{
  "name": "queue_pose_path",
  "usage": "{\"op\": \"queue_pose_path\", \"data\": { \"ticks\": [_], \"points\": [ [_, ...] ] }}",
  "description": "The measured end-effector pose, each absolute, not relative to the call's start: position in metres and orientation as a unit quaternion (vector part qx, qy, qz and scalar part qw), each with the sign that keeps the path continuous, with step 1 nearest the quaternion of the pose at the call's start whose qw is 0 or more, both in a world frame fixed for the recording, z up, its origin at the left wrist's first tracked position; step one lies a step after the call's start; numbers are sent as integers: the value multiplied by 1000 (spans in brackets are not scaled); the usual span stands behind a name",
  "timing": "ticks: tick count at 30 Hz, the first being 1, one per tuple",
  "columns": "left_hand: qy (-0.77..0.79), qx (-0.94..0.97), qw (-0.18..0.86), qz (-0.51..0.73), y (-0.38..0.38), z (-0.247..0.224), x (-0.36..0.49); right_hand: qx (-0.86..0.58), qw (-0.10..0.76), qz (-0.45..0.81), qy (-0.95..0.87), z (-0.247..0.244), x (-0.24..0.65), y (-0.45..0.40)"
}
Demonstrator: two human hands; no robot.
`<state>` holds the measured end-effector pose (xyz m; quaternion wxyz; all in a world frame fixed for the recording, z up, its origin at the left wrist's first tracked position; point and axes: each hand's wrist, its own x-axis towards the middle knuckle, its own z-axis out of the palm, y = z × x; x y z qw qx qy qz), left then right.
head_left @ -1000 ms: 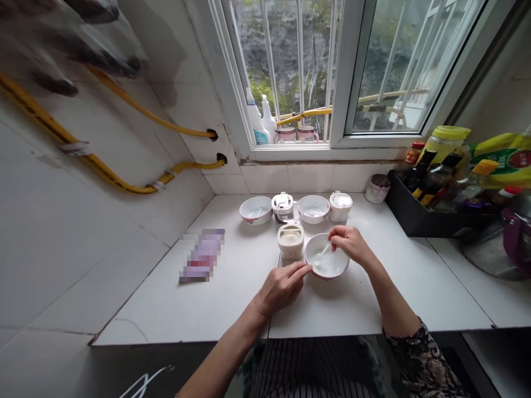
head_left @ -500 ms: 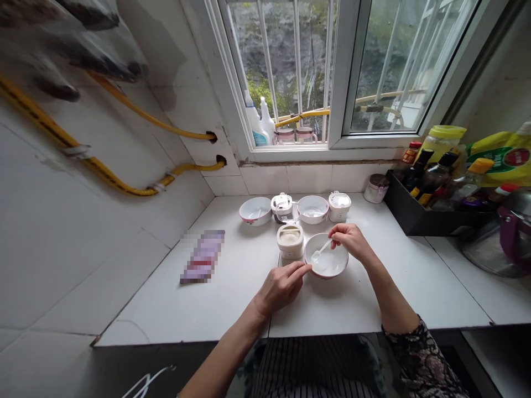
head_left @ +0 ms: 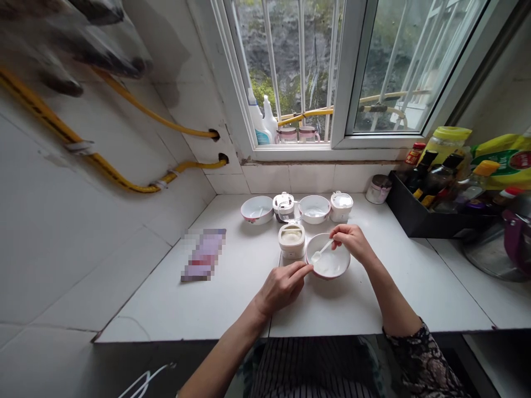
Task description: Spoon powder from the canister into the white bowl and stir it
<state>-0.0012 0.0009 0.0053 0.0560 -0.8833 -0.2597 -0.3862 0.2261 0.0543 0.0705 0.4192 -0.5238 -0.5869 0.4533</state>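
A white bowl (head_left: 338, 267) stands near the front of the white counter. My right hand (head_left: 349, 241) pinches the handle of a small white spoon (head_left: 317, 256), whose head is inside the bowl. With its fingertips my left hand (head_left: 286, 284) touches the bowl's left rim, fingers close together. Just behind the left hand is a cream lidded jar (head_left: 291, 241). In the row behind stand a bowl with a spoon (head_left: 257, 210), a jar with its clear lid raised (head_left: 284, 207), another bowl (head_left: 314, 209) and a closed white jar (head_left: 341, 207).
A blurred purple packet (head_left: 204, 255) lies on the counter (head_left: 166, 309) at left. At right are a black box (head_left: 435, 219) of bottles, a small jar (head_left: 378, 189) and a pot (head_left: 493, 257). A window rises behind; yellow pipes (head_left: 99, 167) run along the left wall.
The whole view has shifted slightly. Both hands, the spoon and the bowl keep nearly the same places relative to each other.
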Motion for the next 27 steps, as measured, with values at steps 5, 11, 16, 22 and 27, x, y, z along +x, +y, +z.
{"op": "queue_pose_path", "data": {
  "ticks": [5,11,16,22,27],
  "points": [
    [-258,-883,55,-387,2,3,-1,-514,442,500,-539,77,233,59],
    [-259,-877,71,-399,2,3,1,-526,440,497,-532,77,239,61],
    [-266,-883,74,-379,2,5,1,-516,479,490,-514,74,239,68],
    [-264,-881,68,-387,2,5,1,-493,580,350,-546,73,208,60],
    [-267,-880,71,-387,2,4,2,-398,566,86,-717,69,184,49]
  ]
}}
